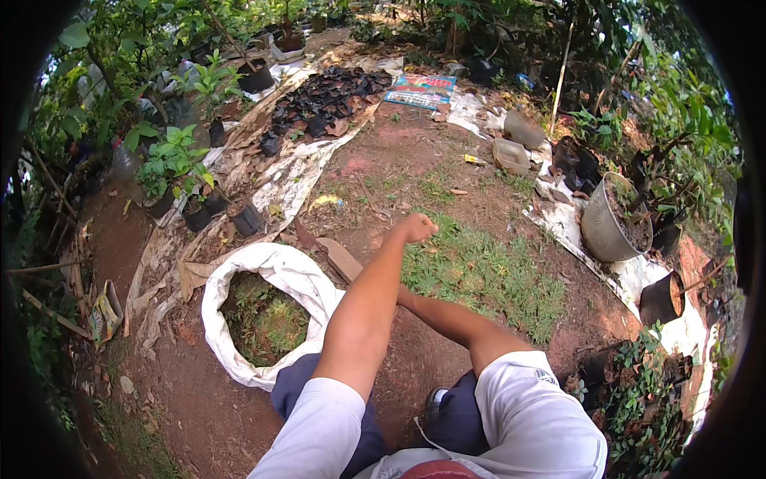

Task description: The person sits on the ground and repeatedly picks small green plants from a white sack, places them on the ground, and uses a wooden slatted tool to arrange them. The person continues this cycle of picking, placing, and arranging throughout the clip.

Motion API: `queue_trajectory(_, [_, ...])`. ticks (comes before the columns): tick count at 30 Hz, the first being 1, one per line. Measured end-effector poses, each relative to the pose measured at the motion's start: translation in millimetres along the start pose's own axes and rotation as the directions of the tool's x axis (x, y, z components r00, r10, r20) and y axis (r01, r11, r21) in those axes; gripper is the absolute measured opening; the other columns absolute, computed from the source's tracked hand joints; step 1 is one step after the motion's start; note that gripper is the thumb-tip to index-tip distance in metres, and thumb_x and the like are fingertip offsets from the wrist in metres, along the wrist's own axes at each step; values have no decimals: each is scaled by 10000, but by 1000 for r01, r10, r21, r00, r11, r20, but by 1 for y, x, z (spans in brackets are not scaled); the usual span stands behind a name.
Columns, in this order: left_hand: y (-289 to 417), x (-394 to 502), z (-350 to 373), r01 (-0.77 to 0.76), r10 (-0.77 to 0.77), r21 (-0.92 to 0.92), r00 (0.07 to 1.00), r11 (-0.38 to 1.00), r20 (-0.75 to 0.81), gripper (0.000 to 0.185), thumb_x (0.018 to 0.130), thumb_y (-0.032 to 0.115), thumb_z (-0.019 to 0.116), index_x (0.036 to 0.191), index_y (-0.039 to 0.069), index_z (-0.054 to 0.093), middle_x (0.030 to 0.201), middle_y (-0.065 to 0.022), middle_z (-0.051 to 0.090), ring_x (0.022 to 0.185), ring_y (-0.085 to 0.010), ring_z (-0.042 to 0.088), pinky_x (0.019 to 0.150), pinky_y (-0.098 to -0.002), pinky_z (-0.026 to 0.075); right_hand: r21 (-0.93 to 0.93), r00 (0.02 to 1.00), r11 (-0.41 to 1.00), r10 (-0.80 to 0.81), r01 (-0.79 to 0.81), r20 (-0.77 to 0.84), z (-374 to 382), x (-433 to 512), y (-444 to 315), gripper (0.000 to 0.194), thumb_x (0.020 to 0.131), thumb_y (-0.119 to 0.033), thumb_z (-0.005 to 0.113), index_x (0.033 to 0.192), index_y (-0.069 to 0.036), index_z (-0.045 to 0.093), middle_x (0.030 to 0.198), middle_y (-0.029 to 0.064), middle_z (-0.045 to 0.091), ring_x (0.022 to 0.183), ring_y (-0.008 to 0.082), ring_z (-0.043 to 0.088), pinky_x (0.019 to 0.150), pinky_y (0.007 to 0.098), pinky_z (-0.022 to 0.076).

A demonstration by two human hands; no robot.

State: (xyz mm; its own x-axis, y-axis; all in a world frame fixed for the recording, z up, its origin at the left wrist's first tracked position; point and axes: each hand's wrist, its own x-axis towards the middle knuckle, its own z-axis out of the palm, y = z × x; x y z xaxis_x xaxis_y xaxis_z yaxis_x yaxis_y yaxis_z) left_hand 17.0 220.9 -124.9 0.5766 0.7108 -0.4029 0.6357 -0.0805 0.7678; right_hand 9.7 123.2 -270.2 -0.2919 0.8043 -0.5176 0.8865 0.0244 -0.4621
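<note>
My left hand (pixel 417 228) is curled into a loose fist above the near-left edge of a patch of low green weeds (pixel 485 269); nothing shows in it. Behind my left forearm, my right wrist goes out of sight, so the right hand is hidden. A flat brown board-like piece (pixel 340 258) slants down behind the left forearm; whether the right hand touches it cannot be seen. Left of my arms stands an open white woven sack (pixel 218 299) with its rim rolled outward, holding cut greenery (pixel 275 326).
Potted seedlings (pixel 245 218) and a heap of black plastic grow bags (pixel 329 96) lie on ground sheeting at the left. A printed sign (pixel 421 91) lies ahead. To the right are a plastic container (pixel 511 155) and a large grey pot (pixel 604 224).
</note>
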Motion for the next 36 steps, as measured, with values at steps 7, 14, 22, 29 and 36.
queue_trajectory(7, [-46, -36, 19, -83, 75, 307, 996, 948, 40, 232, 807, 267, 665, 879, 46, 663, 957, -175, 674, 863, -276, 655, 793, -385, 505, 142, 999, 989, 33, -36, 22, -36, -21, 18, 364, 857, -355, 586, 1033, -49, 502, 838, 108, 501, 707, 228, 486, 589, 380, 376])
queue_trajectory(14, [-29, -46, 36, -188, 151, 277, 977, 942, 149, 173, 794, 218, 661, 846, 53, 663, 910, -171, 673, 854, -292, 654, 780, -387, 505, 261, 998, 963, 56, -59, 17, -41, -52, 16, 318, 833, -337, 609, 962, -61, 516, 724, 77, 474, 598, 192, 448, 513, 357, 337])
queue_trajectory(22, [24, -38, 103, -228, 207, 223, 971, 948, 117, 220, 812, 235, 666, 960, 72, 663, 971, -157, 684, 925, -302, 649, 822, -392, 502, 436, 998, 900, 38, -17, -40, -35, -122, 27, 272, 806, -316, 635, 881, -76, 532, 594, 42, 443, 473, 151, 404, 427, 331, 293])
queue_trajectory(29, [83, -54, 168, -420, 438, -134, 885, 897, 156, 204, 839, 180, 629, 998, 55, 654, 956, -118, 693, 914, -221, 662, 798, -342, 515, 619, 848, 701, 520, -354, -104, -67, -244, 74, 244, 760, -262, 682, 856, -72, 563, 493, 30, 436, 381, 139, 400, 357, 332, 289])
queue_trajectory(36, [117, -79, 195, -606, 660, -318, 745, 729, 93, 218, 860, 98, 598, 1061, 15, 612, 953, -127, 680, 872, -215, 655, 773, -341, 522, 554, 420, 515, 856, -654, -301, -97, -335, 127, 462, 678, -429, 715, 573, 1, 583, 569, 110, 575, 459, 217, 536, 447, 376, 422])
